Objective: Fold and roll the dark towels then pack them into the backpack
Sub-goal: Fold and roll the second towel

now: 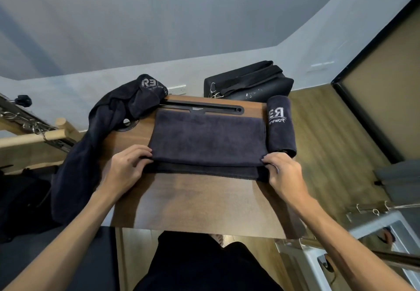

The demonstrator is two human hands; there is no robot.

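A dark towel (208,139) lies folded flat on the small wooden table (200,202). My left hand (127,165) pinches its near left corner, and my right hand (283,172) pinches its near right corner, where the top layer sits over a lower edge. A rolled dark towel (280,126) with a white logo lies just right of it, at the table's right edge. Loose dark towels (109,122) are heaped on the far left corner and hang over the side. The black backpack (247,82) lies on the floor beyond the table.
A black slot (204,108) runs along the table's far edge. A wooden and metal frame (34,129) stands to the left. Metal equipment with rings (375,220) sits at the lower right. A grey wall (159,29) rises behind.
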